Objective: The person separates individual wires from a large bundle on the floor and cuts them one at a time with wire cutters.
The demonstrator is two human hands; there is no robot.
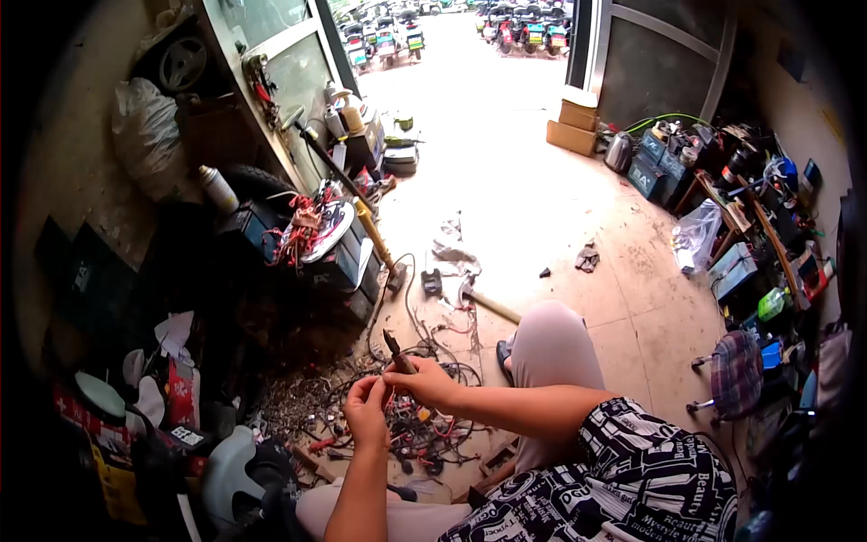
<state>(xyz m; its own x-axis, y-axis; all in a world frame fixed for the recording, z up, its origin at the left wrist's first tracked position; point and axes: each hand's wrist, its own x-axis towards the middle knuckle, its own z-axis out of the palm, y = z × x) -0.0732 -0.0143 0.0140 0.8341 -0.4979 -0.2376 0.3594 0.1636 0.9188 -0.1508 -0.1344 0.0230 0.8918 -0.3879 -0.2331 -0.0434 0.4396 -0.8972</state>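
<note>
While hands [429,383] meet, tool [403,362] jutting forward, wide floor [533,203] reaches doorway edge [579,50].

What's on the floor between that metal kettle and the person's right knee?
In the head view, a dark crumpled scrap and a small black piece lie roughly between the kettle and the knee.
</note>
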